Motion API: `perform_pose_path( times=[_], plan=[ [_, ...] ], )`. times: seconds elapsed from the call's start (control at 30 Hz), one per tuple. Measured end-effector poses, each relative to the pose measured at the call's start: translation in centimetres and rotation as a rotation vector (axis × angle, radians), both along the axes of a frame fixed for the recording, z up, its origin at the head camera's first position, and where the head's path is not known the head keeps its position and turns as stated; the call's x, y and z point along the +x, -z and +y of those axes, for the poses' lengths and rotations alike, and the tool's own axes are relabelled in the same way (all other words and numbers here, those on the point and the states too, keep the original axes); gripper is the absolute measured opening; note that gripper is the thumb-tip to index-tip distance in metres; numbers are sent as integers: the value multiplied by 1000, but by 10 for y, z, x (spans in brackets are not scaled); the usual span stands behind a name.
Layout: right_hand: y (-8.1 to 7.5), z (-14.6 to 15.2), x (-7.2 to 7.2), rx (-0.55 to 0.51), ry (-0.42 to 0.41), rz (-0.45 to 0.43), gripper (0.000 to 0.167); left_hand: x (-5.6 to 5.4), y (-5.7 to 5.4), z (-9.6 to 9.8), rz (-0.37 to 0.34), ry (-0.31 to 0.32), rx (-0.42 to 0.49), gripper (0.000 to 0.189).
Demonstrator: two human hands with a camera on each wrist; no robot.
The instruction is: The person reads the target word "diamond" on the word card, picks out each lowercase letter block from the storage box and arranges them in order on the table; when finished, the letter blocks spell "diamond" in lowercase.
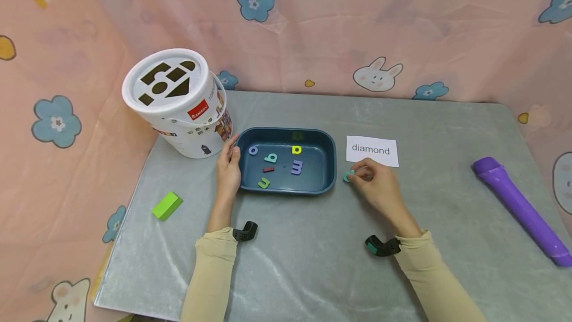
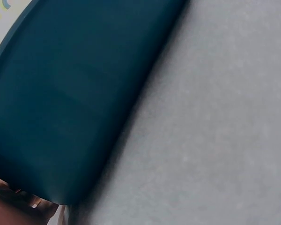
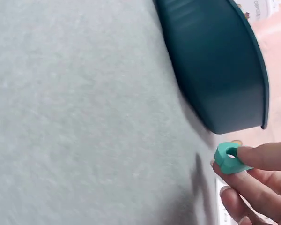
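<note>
My left hand [image 1: 229,170] grips the left end of a dark blue rectangular tray [image 1: 286,188], its fingers right at the rim. Inside the tray lie several foam letters: a purple o [image 1: 253,150], a teal letter [image 1: 270,158], a yellow letter [image 1: 297,149], a purple m [image 1: 297,167] and a green n [image 1: 264,183]. A small dark red bar [image 1: 268,169] lies among them. Between thumb and fingertips, my right hand [image 1: 377,185] pinches a teal foam letter with a round hole [image 3: 225,161], just right of the tray. A white card [image 1: 371,157] reading "diamond" lies behind that hand.
A white bucket [image 1: 196,138] with shape holes in its lid stands at the back left. A green block [image 1: 167,206] lies on the grey-covered table [image 1: 304,262] at left. A purple tube-shaped object [image 1: 520,207] is at right. Patterned pink cloth [image 1: 304,43] hangs behind.
</note>
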State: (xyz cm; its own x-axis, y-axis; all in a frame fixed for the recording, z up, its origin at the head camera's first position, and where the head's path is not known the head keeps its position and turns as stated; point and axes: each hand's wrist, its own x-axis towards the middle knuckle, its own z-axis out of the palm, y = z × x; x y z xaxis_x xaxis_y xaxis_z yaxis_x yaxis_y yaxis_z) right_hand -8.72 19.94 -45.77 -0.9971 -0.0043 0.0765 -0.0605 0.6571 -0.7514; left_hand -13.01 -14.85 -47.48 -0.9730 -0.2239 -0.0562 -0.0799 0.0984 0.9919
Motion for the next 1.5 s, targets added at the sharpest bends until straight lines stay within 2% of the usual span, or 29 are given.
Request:
perform_pose_path(
  times=[0.17,0.3,0.47,0.7,0.8,0.9,1.0,1.07,1.3,1.37,1.5],
  plan=[
    [8,3,-3,-54,9,-145,10,0,1,0,-10,5,-4,44],
    [12,5,-7,-44,25,-190,14,0,1,0,-13,2,-10,43],
    [15,2,-9,37,43,-140,18,0,0,0,-7,-2,-11,43],
    [4,-9,-10,24,46,-50,23,-1,-1,1,1,-7,-7,43],
    [-5,-20,-12,14,37,28,21,0,-1,1,1,-10,-6,43],
    [-14,-35,-13,-35,11,143,18,0,0,0,-1,-12,-8,43],
    [-18,-53,-14,-62,-59,221,21,-1,0,0,-1,-11,-9,42],
    [-20,-65,-15,-54,-138,214,27,-1,0,0,5,-11,-7,42],
    [-25,-104,-22,20,-447,-53,57,0,1,1,16,-14,0,43],
    [-23,-113,-27,27,-517,-83,62,0,1,1,18,-15,-1,43],
    [-16,-126,-37,-7,-631,-83,65,-1,2,1,25,-13,-7,43]
  ],
)
